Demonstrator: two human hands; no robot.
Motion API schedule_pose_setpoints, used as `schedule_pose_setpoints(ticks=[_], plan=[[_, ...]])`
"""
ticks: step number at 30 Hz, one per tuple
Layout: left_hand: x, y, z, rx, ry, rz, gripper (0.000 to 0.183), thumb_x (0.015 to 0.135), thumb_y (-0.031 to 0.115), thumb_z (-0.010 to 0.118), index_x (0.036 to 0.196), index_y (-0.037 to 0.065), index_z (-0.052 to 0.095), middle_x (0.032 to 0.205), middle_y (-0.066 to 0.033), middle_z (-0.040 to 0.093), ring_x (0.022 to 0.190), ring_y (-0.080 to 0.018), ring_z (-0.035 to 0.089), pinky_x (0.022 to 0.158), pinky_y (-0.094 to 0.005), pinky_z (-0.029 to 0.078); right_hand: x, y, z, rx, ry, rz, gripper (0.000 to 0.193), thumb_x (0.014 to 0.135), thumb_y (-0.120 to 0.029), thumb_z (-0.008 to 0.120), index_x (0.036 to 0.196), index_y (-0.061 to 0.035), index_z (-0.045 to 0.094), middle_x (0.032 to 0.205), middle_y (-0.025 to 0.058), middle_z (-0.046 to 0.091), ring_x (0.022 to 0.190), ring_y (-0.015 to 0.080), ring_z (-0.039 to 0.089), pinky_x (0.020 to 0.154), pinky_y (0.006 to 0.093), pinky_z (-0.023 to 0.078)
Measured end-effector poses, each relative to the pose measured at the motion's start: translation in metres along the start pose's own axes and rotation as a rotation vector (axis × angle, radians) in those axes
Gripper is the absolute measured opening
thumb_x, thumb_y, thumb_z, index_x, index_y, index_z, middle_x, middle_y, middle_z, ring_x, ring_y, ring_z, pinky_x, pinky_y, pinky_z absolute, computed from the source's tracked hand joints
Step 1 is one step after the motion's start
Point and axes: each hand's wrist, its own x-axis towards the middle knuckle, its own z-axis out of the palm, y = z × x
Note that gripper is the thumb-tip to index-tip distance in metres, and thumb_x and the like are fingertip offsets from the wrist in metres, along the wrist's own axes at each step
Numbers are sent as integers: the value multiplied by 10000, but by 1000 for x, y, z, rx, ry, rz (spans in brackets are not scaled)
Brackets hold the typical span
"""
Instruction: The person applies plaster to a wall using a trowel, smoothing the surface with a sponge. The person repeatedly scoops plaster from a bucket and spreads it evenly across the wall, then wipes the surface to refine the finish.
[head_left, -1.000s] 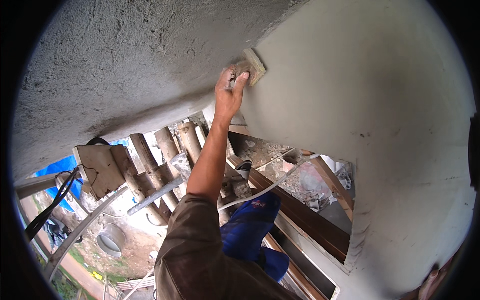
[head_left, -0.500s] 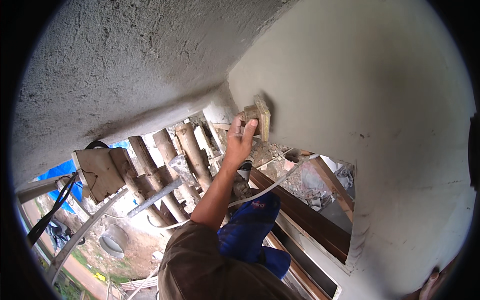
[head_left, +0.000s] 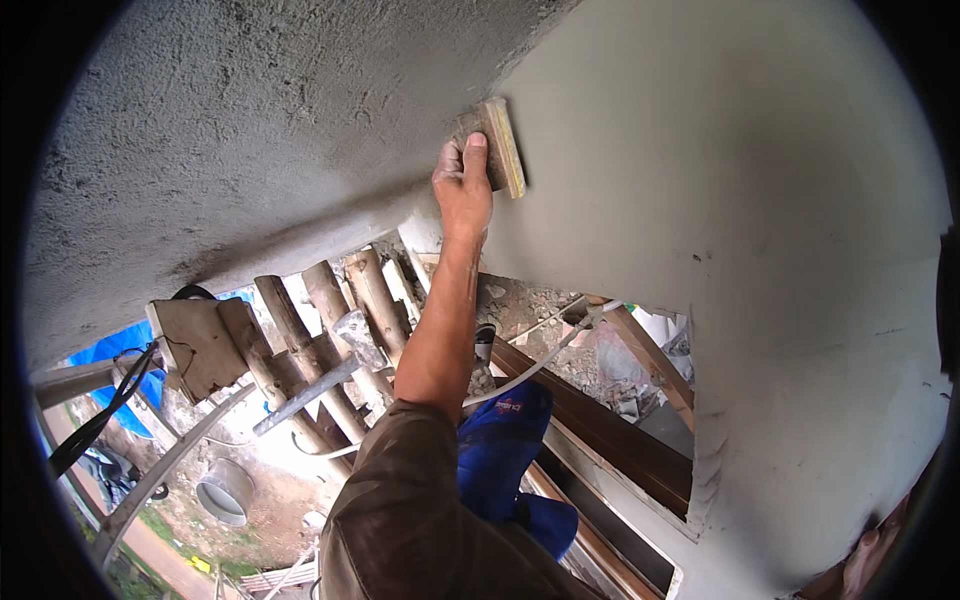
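My left hand (head_left: 464,190) is closed round the grip of a plastering float (head_left: 507,148), with the thumb on the side toward the smooth wall. The float has a dull block and a yellowish layered edge. It stands at the corner where the rough grey plaster surface (head_left: 270,130) meets the smooth plastered wall (head_left: 640,170). Whether its face touches the wall cannot be made out. At the lower right rim, part of my right hand (head_left: 866,562) shows by the wall's edge, its fingers mostly hidden and dim.
Round wooden poles (head_left: 300,335) stand at left, with a grey axe-shaped tool (head_left: 312,393) across them. Beside them are a wooden box (head_left: 198,345) and black cables (head_left: 105,425). A bucket (head_left: 225,492) rests below. A wall opening shows brown beams (head_left: 620,440), a pale hose (head_left: 545,365) and rubble.
My left hand and the float have moved up along the corner, away from the opening. The view has shifted slightly. My right hand stays near the lower right rim.
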Motion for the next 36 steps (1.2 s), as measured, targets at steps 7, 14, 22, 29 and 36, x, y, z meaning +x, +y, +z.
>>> schedule_pose_setpoints(ticks=[7, 14, 22, 29, 36], plan=[[-57, 114, 72, 162, -317, 547, 321, 933, 265, 620, 1078, -15, 564, 822, -145, 618, 812, -235, 555, 736, -381, 458, 14, -35, 10, 307, 77, 563, 959, 824, -795, 387, 1495, -118, 286, 1508, 163, 340, 1395, 321, 276, 1099, 643, 241], [-100, 18, -18, 61, -9, -103, 215, 1012, 239, 493, 952, 39, 546, 805, 11, 566, 742, -63, 489, 668, -241, 432, 2, 4, 12, 69, -34, 43, 1057, 796, -838, 352, 1456, -12, 322, 1467, 245, 354, 1367, 364, 327, 1096, 561, 265], [-165, 53, -40, -31, -38, -351, 220, 995, 249, 524, 1028, 45, 599, 887, -5, 621, 794, -74, 528, 721, -239, 436, 27, -45, 16, 58, 1, 18, 1103, 765, -887, 273, 1397, 1, 444, 1444, 230, 402, 1360, 378, 357, 1103, 512, 278], [-232, 107, -42, -67, -238, -440, 222, 991, 231, 524, 1059, 36, 605, 934, -18, 632, 821, -81, 544, 733, -242, 440, -82, -109, 22, 268, 489, 55, 1039, 799, -866, 212, 1338, -36, 529, 1300, 216, 543, 1248, 368, 493, 1060, 503, 355], [-341, 152, -35, -183, -682, -671, 287, 1029, 265, 463, 1178, 40, 561, 1081, -36, 625, 930, -96, 576, 815, -264, 478, -228, -108, 191, 1257, 185, 102, 506, 959, -393, 564, 1274, 3, 573, 1278, 182, 557, 1106, 276, 602, 939, 398, 460]])
